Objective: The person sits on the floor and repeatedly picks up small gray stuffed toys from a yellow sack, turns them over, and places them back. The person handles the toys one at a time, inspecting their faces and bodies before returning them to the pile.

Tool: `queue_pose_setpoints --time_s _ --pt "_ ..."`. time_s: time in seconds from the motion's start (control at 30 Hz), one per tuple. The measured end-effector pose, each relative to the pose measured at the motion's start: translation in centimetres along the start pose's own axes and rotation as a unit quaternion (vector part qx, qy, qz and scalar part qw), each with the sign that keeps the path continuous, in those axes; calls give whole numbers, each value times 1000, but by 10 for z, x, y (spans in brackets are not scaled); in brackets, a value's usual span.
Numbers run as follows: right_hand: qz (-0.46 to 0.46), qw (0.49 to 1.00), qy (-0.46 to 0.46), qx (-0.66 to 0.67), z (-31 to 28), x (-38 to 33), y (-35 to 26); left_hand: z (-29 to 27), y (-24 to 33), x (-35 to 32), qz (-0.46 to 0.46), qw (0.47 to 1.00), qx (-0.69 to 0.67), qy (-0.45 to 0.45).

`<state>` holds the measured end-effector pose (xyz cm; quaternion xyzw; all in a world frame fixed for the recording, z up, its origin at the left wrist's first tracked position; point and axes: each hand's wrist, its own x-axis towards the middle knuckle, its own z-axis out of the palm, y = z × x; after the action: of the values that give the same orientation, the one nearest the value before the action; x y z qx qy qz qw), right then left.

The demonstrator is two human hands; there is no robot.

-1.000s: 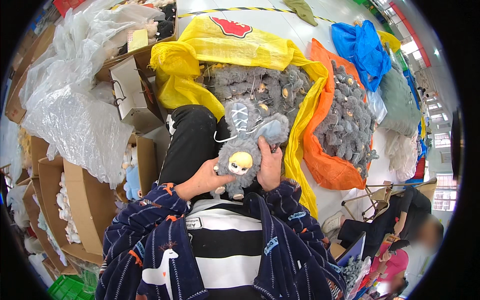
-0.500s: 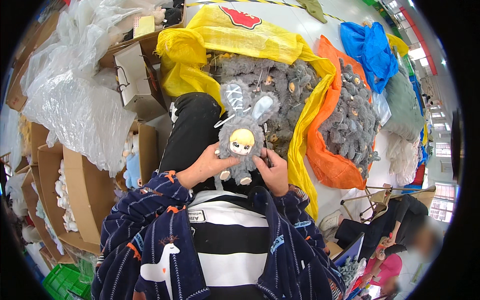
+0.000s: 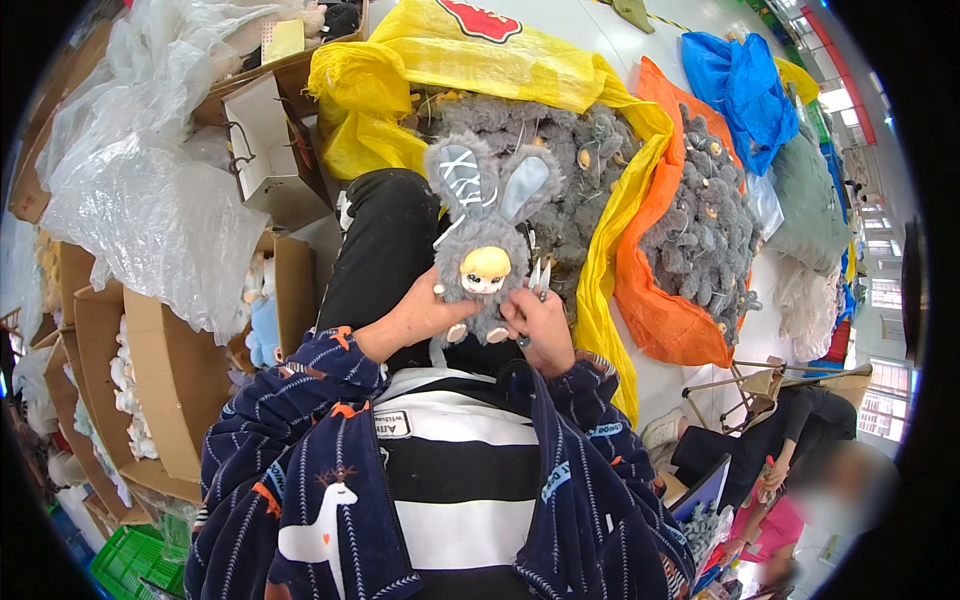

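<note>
A grey plush bunny doll (image 3: 485, 245) with long ears, a blond fringe and a painted face is upright in front of my lap. White cord criss-crosses its left ear. My left hand (image 3: 415, 312) is wrapped round the doll's left side, with the thumb across its belly. On the other side, my right hand (image 3: 540, 325) is closed, its thumb and fingers against the doll's lower body. Also in that hand is a small pair of scissors (image 3: 541, 276), the pointed blades parted and sticking up past the fingers; most of the handle is hidden.
Ahead, a yellow woven sack (image 3: 590, 75) lies open, full of grey plush. An orange sack (image 3: 650, 300) of similar plush lies right of it. Cardboard boxes (image 3: 165, 385) of toys and plastic sheeting (image 3: 140, 210) stand left. Another person (image 3: 780, 420) sits at lower right.
The doll has risen slightly and its ears stand farther apart. My right hand has turned and closed more, and the scissor blades now show above it.
</note>
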<state>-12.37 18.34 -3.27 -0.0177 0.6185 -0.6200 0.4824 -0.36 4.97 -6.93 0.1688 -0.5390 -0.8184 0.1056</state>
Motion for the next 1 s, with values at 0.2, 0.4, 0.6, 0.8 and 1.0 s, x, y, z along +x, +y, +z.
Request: queue_pose_setpoints --time_s 0.2,0.4,0.6,0.8,1.0 --pt "-20 994 -47 97 0 -5 -22 -3 21 7 -93 975 -199 15" --pt "-360 845 4 -396 17 -16 -1 -5 20 7 -76 973 -217 7" --pt "-86 995 57 15 9 -1 -2 -14 20 7 -151 960 -221 -84" --pt "8 994 -59 96 12 -9 -13 -14 30 4 -189 953 -227 -71" --pt "-186 970 -27 -154 14 -11 -5 -9 32 7 -157 966 -199 -53"
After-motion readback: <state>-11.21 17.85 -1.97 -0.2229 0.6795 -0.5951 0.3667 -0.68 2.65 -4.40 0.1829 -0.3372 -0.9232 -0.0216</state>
